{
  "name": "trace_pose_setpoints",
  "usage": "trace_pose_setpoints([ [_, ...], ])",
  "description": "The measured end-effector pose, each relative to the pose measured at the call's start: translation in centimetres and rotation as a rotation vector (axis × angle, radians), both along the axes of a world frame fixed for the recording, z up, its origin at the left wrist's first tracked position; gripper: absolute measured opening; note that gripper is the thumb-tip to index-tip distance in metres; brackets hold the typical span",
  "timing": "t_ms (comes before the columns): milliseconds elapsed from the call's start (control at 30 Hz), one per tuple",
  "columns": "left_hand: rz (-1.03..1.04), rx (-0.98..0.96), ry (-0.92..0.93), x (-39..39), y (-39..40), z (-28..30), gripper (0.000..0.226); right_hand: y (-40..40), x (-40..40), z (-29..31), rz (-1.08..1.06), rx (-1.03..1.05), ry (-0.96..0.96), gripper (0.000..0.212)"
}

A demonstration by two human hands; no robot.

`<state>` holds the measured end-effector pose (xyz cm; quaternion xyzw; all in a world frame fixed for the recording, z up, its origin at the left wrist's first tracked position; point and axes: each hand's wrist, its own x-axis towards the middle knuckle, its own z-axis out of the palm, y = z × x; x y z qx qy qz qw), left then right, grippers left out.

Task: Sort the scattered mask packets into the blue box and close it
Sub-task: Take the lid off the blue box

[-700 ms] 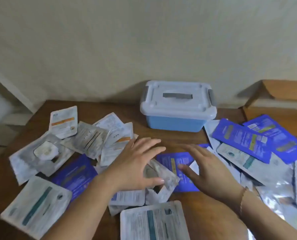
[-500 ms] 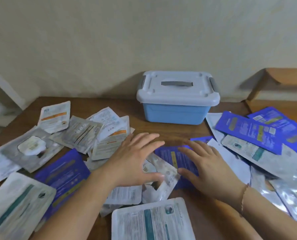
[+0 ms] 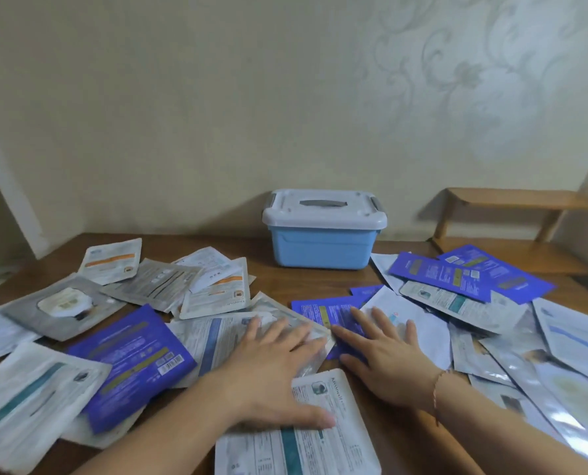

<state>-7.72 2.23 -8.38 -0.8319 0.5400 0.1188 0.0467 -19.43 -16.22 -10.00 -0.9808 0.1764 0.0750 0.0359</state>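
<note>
Print covers the mask packets, but almost none resolves. The white packet [image 3: 299, 437] under the left grip [image 3: 275, 368] carries a sideways brand word, too blurred to spell.

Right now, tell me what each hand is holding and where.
Nothing is held. The left hand and right hand lie flat, fingers spread, on the scattered packets.
</note>
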Motion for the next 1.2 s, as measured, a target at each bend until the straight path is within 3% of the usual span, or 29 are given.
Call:
trace_pose_setpoints([
  [200, 0.01, -0.027, -0.008, 1.7, 2.3, -1.6, 0.095, -1.4, -1.6, -0.1, -0.09, 0.042, -0.009, 0.055],
  [400, 0.072, -0.009, -0.003, 6.1, 5.1, -1.3, 0.088, -5.2, -4.5, 0.3, -0.179, 0.006, -0.016, 0.103],
  [467, 0.079, 0.01, 0.027, 7.0, 5.5, -0.5, 0.088, -5.1, -4.3, 1.6, -0.166, 0.003, -0.011, 0.098],
  [533, 0.112, -0.021, 0.083, 7.2, 5.0, 1.1, 0.084, -5.3, -2.5, 3.6, -0.156, -0.018, -0.23, 0.074],
  [633, 0.315, -0.487, 0.302, 8.1, 1.5, 5.0, 0.067, -7.7, 3.0, 8.1, -0.3, 0.221, -0.726, 0.047],
  [733, 0.533, -0.936, 0.373, 12.2, -4.1, 7.4, 0.056, -11.3, 9.1, 10.9, -0.468, 0.44, -0.758, 0.052],
  [867, 0.755, -1.023, 0.718, 17.6, -9.0, 7.5, 0.063, -13.5, 13.0, 9.9, -0.578, 0.795, -0.866, 0.039],
  [933, 0.782, -1.041, 0.836, 18.3, -10.2, 6.6, 0.042, -14.0, 13.5, 9.1, -0.596, 0.883, -0.917, 0.031],
  [967, 0.775, -1.061, 0.831, 18.4, -10.7, 6.2, 0.028, -14.2, 13.6, 8.8, -0.595, 0.898, -0.937, 0.033],
  [1067, 0.781, -1.163, 0.805, 17.8, -11.4, 5.8, 0.019, -14.7, 13.7, 8.4, -0.562, 0.887, -0.964, 0.038],
  [1200, 0.823, -1.254, 0.807, 16.9, -10.9, 5.9, 0.052, -14.5, 13.2, 8.2, -0.556, 0.908, -0.968, 0.038],
])
